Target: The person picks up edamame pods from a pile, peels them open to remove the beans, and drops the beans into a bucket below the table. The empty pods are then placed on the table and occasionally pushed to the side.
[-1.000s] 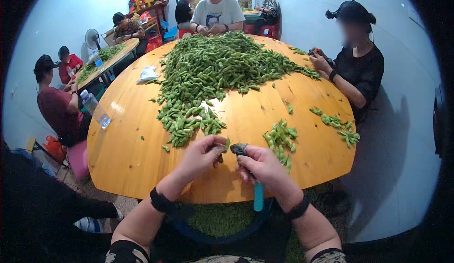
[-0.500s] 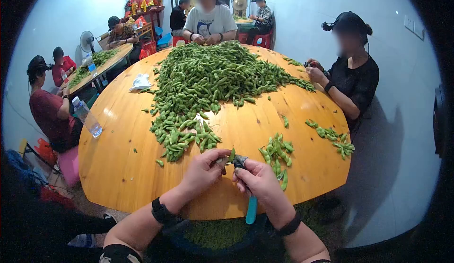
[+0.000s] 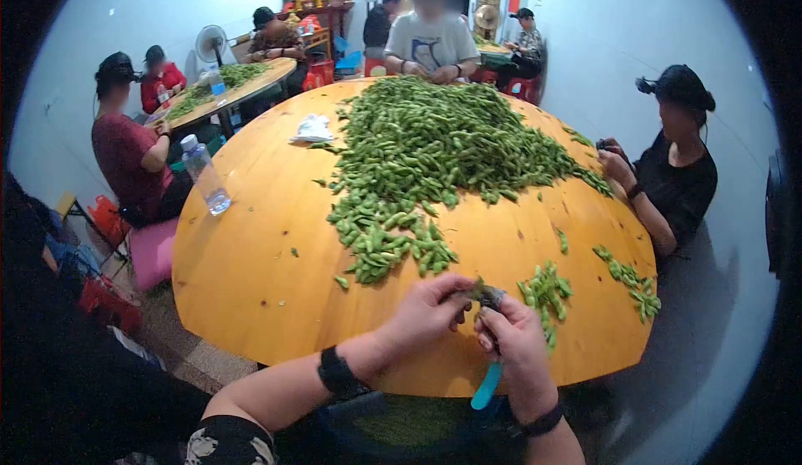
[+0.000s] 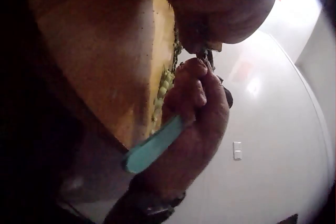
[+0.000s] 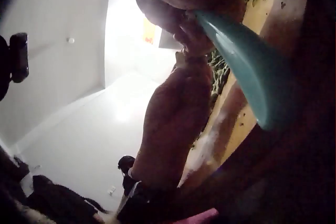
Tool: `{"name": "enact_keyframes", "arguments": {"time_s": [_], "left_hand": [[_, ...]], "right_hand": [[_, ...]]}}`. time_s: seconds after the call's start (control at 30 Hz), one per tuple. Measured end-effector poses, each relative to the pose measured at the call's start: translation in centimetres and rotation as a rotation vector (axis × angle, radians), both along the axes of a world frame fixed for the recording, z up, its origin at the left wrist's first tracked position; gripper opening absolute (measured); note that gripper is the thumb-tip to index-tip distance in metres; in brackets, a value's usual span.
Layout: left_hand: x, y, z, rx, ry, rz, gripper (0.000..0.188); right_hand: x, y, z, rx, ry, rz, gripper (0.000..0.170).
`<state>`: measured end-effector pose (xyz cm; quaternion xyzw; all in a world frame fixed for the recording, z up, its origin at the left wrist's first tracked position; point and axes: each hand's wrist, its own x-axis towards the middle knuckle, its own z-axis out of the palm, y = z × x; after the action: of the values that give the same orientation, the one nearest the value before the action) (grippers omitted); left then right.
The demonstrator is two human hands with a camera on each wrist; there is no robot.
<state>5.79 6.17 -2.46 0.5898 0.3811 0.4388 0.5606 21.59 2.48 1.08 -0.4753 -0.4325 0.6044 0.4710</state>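
Hands and table both sit farther right in the head view than half a second ago; mostly the view swings. Left hand (image 3: pixel 422 319): fingertips pinch a green pod (image 3: pixel 477 287), right of centre. Right hand (image 3: pixel 520 335): fingers curl round a teal handle (image 3: pixel 487 386), the dark end (image 3: pixel 491 299) up against the pod. Whether the pod is open yet, cannot tell.

Just beyond, a small cluster of pods (image 3: pixel 545 294); another (image 3: pixel 628 279) near the right edge of the table (image 3: pixel 251 281). Large heap (image 3: pixel 451 131), upper centre, whole-looking pods. Dim green mass (image 3: pixel 397 427) below the table edge, bottom centre; perhaps finished output. Judgement: this pod is mid-handling, some work done, far more left.
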Motion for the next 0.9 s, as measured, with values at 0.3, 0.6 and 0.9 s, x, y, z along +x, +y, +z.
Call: {"name": "enact_keyframes", "arguments": {"time_s": [0.3,0.6,0.9], "left_hand": [[-0.5,-0.8,-0.6,0.789,0.479,0.133,0.034],[-0.4,-0.7,-0.9,0.719,0.434,0.142,0.027],[-0.3,-0.1,0.0,0.091,0.133,-0.016,0.021]], "right_hand": [[-0.4,-0.5,0.0,0.139,-0.242,-0.029,0.019],[-0.2,-0.6,-0.2,-0.048,0.089,0.020,0.019],[0.8,-0.2,-0.4,-0.170,0.148,0.044,0.018]]}}
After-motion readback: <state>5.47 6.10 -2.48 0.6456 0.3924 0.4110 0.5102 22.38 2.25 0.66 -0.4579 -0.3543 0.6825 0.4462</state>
